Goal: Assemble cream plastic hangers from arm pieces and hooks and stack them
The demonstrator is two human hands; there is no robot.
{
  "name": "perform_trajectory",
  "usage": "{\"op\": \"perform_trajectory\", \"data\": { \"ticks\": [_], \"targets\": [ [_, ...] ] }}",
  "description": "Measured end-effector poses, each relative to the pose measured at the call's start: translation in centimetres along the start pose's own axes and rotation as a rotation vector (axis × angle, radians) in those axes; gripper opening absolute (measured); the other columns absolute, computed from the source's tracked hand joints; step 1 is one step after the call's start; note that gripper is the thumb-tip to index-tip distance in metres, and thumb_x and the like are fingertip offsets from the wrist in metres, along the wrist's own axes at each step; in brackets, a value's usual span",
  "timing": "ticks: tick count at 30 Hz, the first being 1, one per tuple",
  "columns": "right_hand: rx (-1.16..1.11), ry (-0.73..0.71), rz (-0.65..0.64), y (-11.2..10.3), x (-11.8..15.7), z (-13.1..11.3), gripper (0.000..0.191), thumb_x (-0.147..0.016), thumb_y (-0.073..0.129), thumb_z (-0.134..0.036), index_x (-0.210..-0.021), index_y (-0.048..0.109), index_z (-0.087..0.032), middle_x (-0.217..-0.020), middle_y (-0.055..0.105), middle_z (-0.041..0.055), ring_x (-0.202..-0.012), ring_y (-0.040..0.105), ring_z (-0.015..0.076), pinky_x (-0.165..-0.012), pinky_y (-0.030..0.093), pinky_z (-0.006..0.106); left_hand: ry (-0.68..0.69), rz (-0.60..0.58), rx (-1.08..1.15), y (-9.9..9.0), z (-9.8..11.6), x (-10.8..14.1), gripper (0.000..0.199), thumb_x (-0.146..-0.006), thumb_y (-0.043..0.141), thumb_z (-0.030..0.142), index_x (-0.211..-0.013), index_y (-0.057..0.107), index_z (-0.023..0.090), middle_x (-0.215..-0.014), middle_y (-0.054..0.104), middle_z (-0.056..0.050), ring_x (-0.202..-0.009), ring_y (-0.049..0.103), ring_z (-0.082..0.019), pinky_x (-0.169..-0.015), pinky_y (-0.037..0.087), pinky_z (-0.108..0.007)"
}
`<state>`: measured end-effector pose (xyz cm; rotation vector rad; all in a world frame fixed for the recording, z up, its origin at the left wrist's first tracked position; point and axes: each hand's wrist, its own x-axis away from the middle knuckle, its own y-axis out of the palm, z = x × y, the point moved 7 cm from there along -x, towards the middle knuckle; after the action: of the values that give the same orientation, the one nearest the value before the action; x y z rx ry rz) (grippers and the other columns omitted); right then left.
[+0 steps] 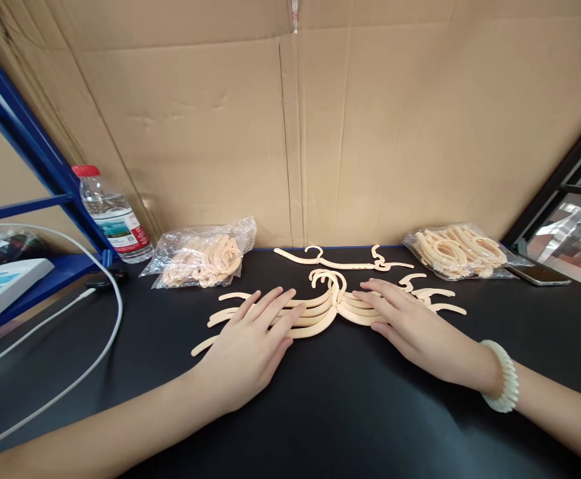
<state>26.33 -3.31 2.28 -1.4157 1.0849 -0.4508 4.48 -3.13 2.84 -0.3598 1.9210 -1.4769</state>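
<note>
Several cream plastic clothes hangers [315, 321] lie in an overlapping row on the black table [340, 406], their hooks bunched at the middle. My left hand [253, 339] rests flat over their left arms with the fingers outstretched. Over the right arms lies my right hand [412, 326], also flat, its fingers extended and a pale coil band [502, 376] on the wrist. Neither hand is wrapped round a hanger. Behind the row, another hanger [340, 265] lies apart, stretched out nearly straight.
A clear bag of hanger parts [200, 259] lies at the back left, another bag [457, 249] at the back right beside a phone [542, 274]. A water bottle [115, 219] leans near the blue frame [20, 120]. A white cable [118, 293] loops on the left. Cardboard [195, 133] stands behind.
</note>
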Motion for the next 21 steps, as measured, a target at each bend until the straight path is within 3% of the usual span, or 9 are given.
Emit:
{"op": "perform_trajectory", "data": {
  "ticks": [5,11,15,18,21],
  "targets": [
    [-0.015,0.041,-0.101,1.2,-0.2,1.0,0.043,-0.1,0.032,-0.031,-0.14,0.042,-0.019,-0.146,0.043,0.0152,-0.137,0.039,0.0282,-0.11,0.038,0.051,-0.083,-0.113,0.089,1.1,-1.3,0.0,0.045,-0.099,0.039,0.03,-0.142,0.043,0.021,-0.147,0.047,-0.012,-0.137,0.04,-0.029,-0.11,0.036,-0.052],
    [-0.062,0.014,-0.005,-0.4,-1.3,1.1,0.041,-0.098,0.036,-0.035,-0.134,0.049,-0.018,-0.141,0.048,0.016,-0.133,0.044,0.0291,-0.107,0.043,0.049,-0.101,-0.066,0.153,0.8,-1.6,0.0,0.043,-0.096,0.043,0.029,-0.138,0.048,0.02,-0.145,0.049,-0.014,-0.134,0.044,-0.031,-0.108,0.036,-0.055],
    [0.052,0.005,0.031,-1.4,-3.6,2.5,0.039,-0.097,0.036,-0.023,-0.133,0.048,-0.016,-0.133,0.054,0.016,-0.127,0.05,0.028,-0.105,0.044,0.05,-0.015,-0.014,0.14,0.0,-0.7,-0.2,0.043,-0.094,0.046,0.025,-0.137,0.049,0.021,-0.143,0.051,-0.013,-0.135,0.043,-0.032,-0.111,0.03,-0.059],
    [0.113,0.038,-0.016,-1.0,-6.0,4.4,0.037,-0.094,0.039,-0.015,-0.129,0.053,-0.012,-0.126,0.06,0.0164,-0.119,0.056,0.0268,-0.103,0.045,0.045,0.074,0.003,0.143,-0.4,0.2,-0.3,0.042,-0.093,0.046,0.019,-0.134,0.05,0.023,-0.141,0.053,-0.01,-0.135,0.043,-0.029,-0.114,0.025,-0.057],
    [0.136,0.026,-0.08,0.0,-8.3,6.1,0.036,-0.092,0.044,-0.01,-0.126,0.057,-0.009,-0.128,0.06,0.0173,-0.123,0.053,0.0275,-0.107,0.041,0.042,0.096,0.003,0.156,-0.4,0.4,-0.4,0.04,-0.093,0.046,0.018,-0.133,0.05,0.023,-0.139,0.054,-0.01,-0.134,0.043,-0.028,-0.115,0.024,-0.056]
  ]
}}
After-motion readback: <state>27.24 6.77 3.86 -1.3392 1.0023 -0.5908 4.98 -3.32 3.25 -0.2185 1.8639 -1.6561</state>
